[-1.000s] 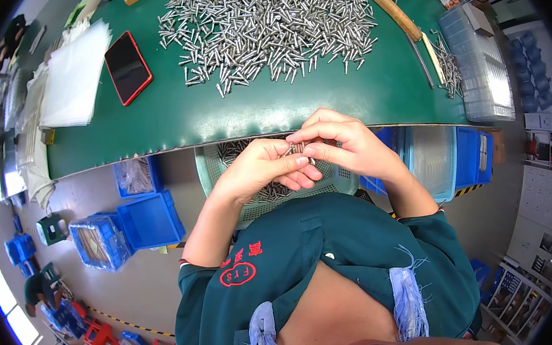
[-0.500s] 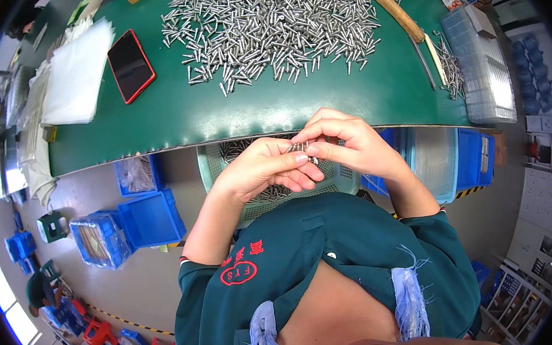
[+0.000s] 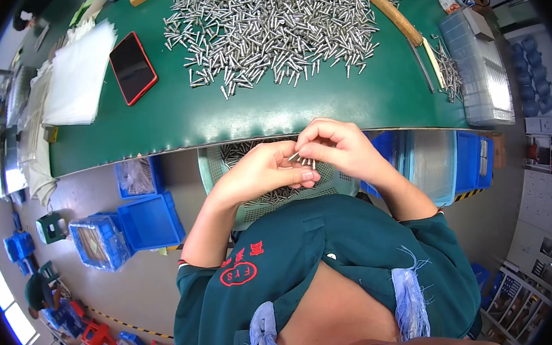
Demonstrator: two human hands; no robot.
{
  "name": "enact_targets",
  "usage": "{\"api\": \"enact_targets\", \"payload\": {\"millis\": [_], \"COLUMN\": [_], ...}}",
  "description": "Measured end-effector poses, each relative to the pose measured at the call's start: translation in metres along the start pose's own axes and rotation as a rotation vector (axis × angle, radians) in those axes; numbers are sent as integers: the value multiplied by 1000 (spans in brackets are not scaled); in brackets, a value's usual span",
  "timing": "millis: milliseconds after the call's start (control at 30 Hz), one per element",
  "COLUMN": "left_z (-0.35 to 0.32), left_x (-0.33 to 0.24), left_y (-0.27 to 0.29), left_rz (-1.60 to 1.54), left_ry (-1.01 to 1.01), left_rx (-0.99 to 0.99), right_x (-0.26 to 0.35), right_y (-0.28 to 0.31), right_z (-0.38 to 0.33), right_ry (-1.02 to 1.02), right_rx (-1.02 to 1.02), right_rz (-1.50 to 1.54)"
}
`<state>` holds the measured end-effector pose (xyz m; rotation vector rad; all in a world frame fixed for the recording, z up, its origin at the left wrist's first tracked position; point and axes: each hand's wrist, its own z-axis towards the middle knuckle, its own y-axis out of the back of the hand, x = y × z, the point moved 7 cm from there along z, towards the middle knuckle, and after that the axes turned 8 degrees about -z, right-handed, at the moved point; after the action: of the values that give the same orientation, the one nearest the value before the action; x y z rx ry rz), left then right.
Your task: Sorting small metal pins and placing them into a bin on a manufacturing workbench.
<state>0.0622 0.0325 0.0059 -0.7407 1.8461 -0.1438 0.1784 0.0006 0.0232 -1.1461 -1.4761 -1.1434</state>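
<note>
Several small metal pins sit between my two hands, just in front of the table edge. My left hand is curled with these pins at its fingers and thumb. Thumb and fingertips of my right hand pinch at the same pins from the other side. Below the hands stands a light green perforated basket with more metal pins in it, partly hidden by my hands. A large heap of silvery pins lies spread over the green tabletop ahead.
A wooden strip borders the heap on the right, near a clear plastic case. At left lie a red-edged phone and white sheets. Blue crates stand on the floor. Another person is far off at lower left.
My left fingers have opened somewhat, with the thumb now lower and apart from the fingertips. The pins between the hands have fanned out and show more clearly. The heap looks the same.
</note>
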Motion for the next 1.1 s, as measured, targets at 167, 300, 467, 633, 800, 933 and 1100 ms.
{"api": "enact_targets", "payload": {"millis": [167, 300, 467, 633, 800, 933, 1100], "left_z": [-5, -11, -25, -34, -29, -20, 24], "left_x": [-4, -8, -19, -30, -46, -74, -73], "left_y": [0, 12, 38, 58, 57, 50, 39], "left_rz": [-83, -101, 20, 78, 198, 979, 1255], "left_ry": [-46, -130, -211, -394, -456, -686, -689], "left_rx": [69, 14, -199, -355, -477, -801, -807], "right_x": [-31, -49, -50, -31, -7, 15, 6], "right_y": [-21, -30, -32, -21, 2, 43, 51], "right_z": [-2, -3, -6, -4, 3, 19, 42], "right_ry": [-275, -406, -460, -219, 31, 172, 163], "right_rx": [163, 183, 142, 136, -36, -346, -509], "right_rz": [983, 1274, 1289, 256, -2, -659, -939]}}
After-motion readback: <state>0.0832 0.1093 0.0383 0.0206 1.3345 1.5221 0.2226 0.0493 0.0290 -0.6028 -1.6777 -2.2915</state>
